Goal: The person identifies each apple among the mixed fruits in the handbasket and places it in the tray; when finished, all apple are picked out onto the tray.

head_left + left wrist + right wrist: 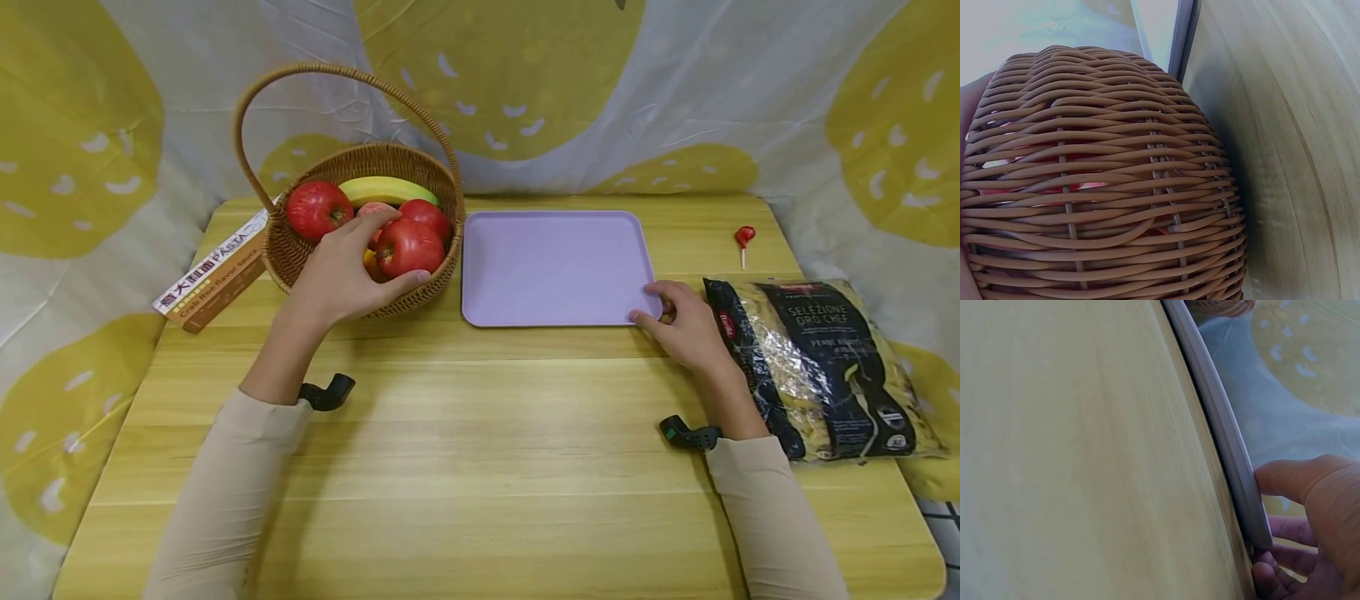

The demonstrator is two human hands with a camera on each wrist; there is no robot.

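My left hand (348,267) reaches over the wicker basket (273,258), its thumb and fingers spread on either side of a red apple (412,248). Beside that apple lie two more red apples (320,210), a banana (390,190) and a pinkish round fruit (375,209). In the left wrist view the woven wall (1104,156) fills much of the picture, with red fruit showing through its gaps. My right hand (686,325) pinches the near right corner of a flat lilac tray (555,267). From the right wrist, its thumb (1291,478) presses the tray's rim (1235,450).
A long pasta box (217,271) lies left of the basket, partly behind it. At the right is a big bag of penne (825,367), with a red lollipop (744,237) behind it. A patterned cloth (525,83) hangs along the wooden table's (510,467) back edge.
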